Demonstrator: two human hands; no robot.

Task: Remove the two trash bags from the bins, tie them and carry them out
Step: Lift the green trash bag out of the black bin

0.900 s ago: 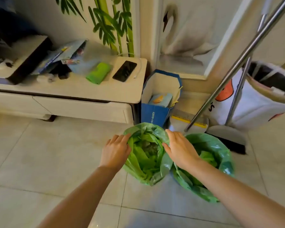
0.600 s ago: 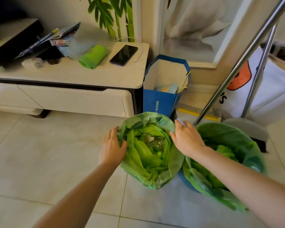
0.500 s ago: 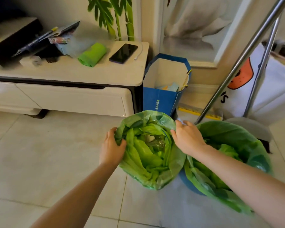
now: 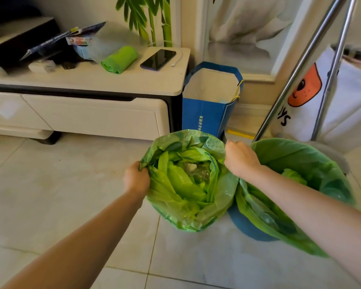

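Pale tiled floor [image 4: 50, 195] bore two green-lined bins [image 4: 188, 222], gripped one left of the other, blue paper bag [image 4: 204, 119] just behind, low white cabinet [image 4: 81, 115] behind-left.

Your two bare forearms reach forward and down, converging a little toward the middle. Your left hand [image 4: 136, 178] sits at the end of a straight wrist, back of the hand up, its fingers curled tight and pinching a fold of thin green plastic at their tips. Your right hand [image 4: 240, 157] is slightly farther forward and higher, also knuckles up, fingers bunched into a closed fist round the same plastic's opposite edge.
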